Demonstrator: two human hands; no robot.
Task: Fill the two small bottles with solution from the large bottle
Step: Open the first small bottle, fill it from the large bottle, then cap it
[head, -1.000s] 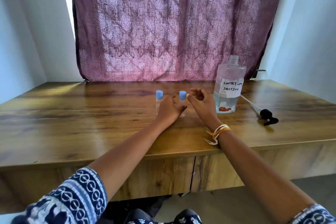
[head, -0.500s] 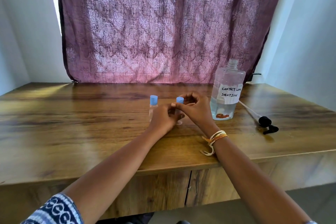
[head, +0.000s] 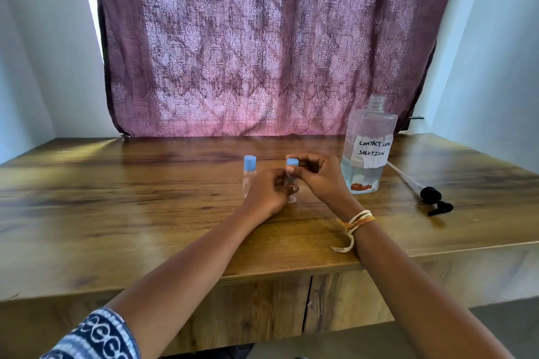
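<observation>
I'm looking at the wooden table [head: 145, 213], where the large bottle [head: 368, 148] is sitting uncapped on the right, its pump [head: 431, 198] lying beside it. My left hand [head: 268, 195] is gripping the right small bottle [head: 291, 183] mid-table while my right hand [head: 323, 178] is pinching its blue cap [head: 291, 162]. The other small bottle [head: 249, 176] is standing capped just left.

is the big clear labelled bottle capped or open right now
Open. The large clear plastic bottle shows a bare threaded neck, and its black pump with the long tube lies on the wooden table beside it.
</observation>
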